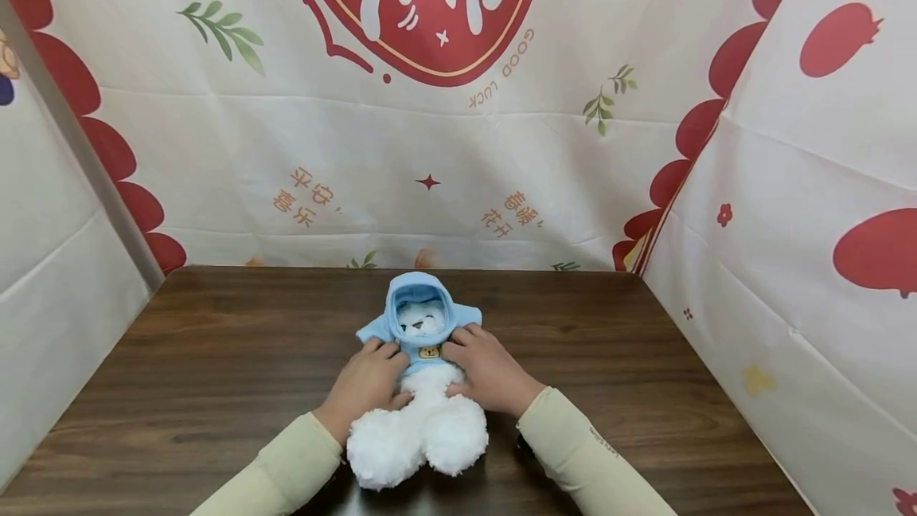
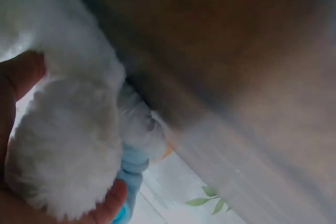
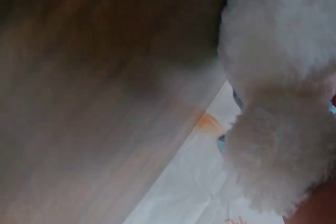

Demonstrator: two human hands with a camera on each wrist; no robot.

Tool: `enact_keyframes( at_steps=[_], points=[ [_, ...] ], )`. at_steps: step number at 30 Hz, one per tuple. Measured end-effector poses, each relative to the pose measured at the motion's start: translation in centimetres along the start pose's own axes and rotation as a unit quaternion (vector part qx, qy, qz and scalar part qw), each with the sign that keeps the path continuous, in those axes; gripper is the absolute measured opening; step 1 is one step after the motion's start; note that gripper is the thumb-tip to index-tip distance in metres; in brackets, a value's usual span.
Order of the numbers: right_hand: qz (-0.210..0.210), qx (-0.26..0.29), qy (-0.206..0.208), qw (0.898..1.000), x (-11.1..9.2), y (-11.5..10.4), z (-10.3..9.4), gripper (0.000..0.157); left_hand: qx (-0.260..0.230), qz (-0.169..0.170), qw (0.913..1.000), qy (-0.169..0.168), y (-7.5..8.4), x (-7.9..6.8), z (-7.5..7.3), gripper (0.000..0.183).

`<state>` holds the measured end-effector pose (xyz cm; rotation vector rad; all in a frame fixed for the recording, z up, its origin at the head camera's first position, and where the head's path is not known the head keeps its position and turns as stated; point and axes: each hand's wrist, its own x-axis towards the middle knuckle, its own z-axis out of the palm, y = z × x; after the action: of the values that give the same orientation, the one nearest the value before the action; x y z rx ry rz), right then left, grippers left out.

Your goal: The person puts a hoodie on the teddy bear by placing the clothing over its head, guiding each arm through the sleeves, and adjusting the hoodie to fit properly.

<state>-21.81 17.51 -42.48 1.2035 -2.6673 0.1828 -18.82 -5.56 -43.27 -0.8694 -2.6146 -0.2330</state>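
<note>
A white fluffy plush toy (image 1: 415,420) lies on its back on the table, its legs toward me. It wears a small blue hoodie (image 1: 424,281) with a bear patch on the chest; the toy's face is partly visible inside the hood opening. My left hand (image 1: 367,381) grips the hoodie's left side near the hem, its thumb against the white body. On the other side my right hand (image 1: 490,369) holds the hoodie likewise. In the left wrist view, white fur (image 2: 68,140) hides part of the hand. Fur (image 3: 283,140) covers most of the right hand in the right wrist view.
The dark wood-grain table (image 1: 215,373) spreads around the toy. A white printed cloth (image 1: 430,142) hangs behind it, with side cloth (image 1: 809,261) at the right and a grey pole (image 1: 86,142) at the left.
</note>
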Motion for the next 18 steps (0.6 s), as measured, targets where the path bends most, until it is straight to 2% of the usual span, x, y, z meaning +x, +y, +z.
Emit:
enact_keyframes(
  at_steps=[3, 9, 13, 15, 18],
  points=[
    [-0.001, -0.012, 0.008, 1.0, 0.05, -0.01, -0.04, 0.041, -0.019, -0.014, 0.9997, -0.007, -0.13, -0.14, 0.24, 0.038],
    [0.019, -0.042, -0.001, 0.999, 0.46, 0.12, 0.15, 0.037, -0.054, -0.059, 0.9959, -0.043, -0.36, 0.07, 0.2, 0.039],
    [0.031, -0.052, 0.009, 0.998, 0.51, 0.03, 0.23, 0.036, -0.078, -0.083, 0.9922, -0.05, -0.34, 0.08, 0.11, 0.049],
    [0.032, -0.06, 0.016, 0.998, 0.4, -0.08, 0.16, 0.041, -0.072, -0.078, 0.9933, -0.046, -0.33, -0.05, 0.07, 0.058],
    [0.027, -0.077, 0.021, 0.996, 0.13, -0.27, 0.01, 0.053, -0.034, -0.052, 0.9974, -0.036, -0.37, -0.27, 0.09, 0.062]
  ],
)
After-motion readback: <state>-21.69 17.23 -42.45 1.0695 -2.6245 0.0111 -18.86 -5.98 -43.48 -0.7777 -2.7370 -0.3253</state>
